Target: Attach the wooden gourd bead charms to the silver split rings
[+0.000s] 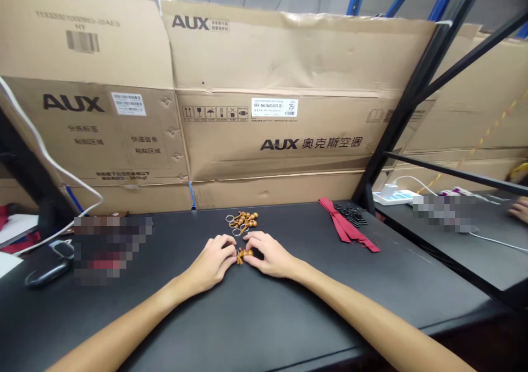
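Near the middle of the black table (256, 317), a brown beaded keychain (243, 255) with a metal ring lies between my hands. My left hand (216, 259) pinches its ring side, fingers curled. From the other side my right hand (268, 254) closes thumb and fingers round its bead end. Just beyond my fingertips rests a small pile of similar keychains (244, 220), with brown gourd-like beads and silver rings. My fingers partly hide the held keychain.
Red ribbon strips (346, 226) and a heap of black cords (350, 214) lie at the right. Eyeglasses (61, 249) and a black case (47, 272) sit at the left. Cardboard panels (272, 141) stand behind. A black metal frame (406, 108) rises at the right, with another person's hand (518, 209) beyond.
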`<state>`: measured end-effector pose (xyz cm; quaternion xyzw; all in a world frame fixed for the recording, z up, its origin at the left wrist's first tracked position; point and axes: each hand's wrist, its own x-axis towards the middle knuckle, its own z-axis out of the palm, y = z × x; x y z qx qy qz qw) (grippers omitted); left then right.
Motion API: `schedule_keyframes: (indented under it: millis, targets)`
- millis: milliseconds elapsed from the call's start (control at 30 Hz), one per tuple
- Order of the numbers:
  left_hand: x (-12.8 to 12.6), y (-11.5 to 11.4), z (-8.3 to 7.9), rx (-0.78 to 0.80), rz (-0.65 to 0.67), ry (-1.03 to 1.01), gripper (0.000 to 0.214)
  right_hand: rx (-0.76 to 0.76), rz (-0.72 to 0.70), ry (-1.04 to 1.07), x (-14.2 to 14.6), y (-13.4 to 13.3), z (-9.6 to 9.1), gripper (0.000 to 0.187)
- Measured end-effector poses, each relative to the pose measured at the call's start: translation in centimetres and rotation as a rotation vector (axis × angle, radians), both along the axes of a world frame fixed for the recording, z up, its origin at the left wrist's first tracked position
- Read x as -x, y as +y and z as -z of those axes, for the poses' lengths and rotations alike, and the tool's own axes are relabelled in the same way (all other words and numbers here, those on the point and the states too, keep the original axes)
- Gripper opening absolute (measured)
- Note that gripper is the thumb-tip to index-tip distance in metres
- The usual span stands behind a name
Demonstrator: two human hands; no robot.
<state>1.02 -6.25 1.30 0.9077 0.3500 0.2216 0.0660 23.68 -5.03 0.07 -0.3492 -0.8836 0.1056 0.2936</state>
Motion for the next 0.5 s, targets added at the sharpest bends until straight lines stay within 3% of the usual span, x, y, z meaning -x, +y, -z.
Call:
schedule_keyframes:
  millis: [133, 367, 500]
  targets:
    - [0.0, 0.0, -0.15, 0.018, 0.009, 0.013, 0.02, -0.005, 0.111, 0.007, -0.12, 0.48, 0.1, 0.007]
    - [0.07, -0.25, -0.08, 0.028, 0.005, 0.0, 0.018, 0.019, -0.079, 0.0, -0.19, -0.29, -0.21, 0.011]
    - [0.03, -0.14, -0.04, 0.036, 0.025, 0.007, 0.02, 0.002, -0.047, 0.002, -0.16, -0.01, -0.09, 0.011]
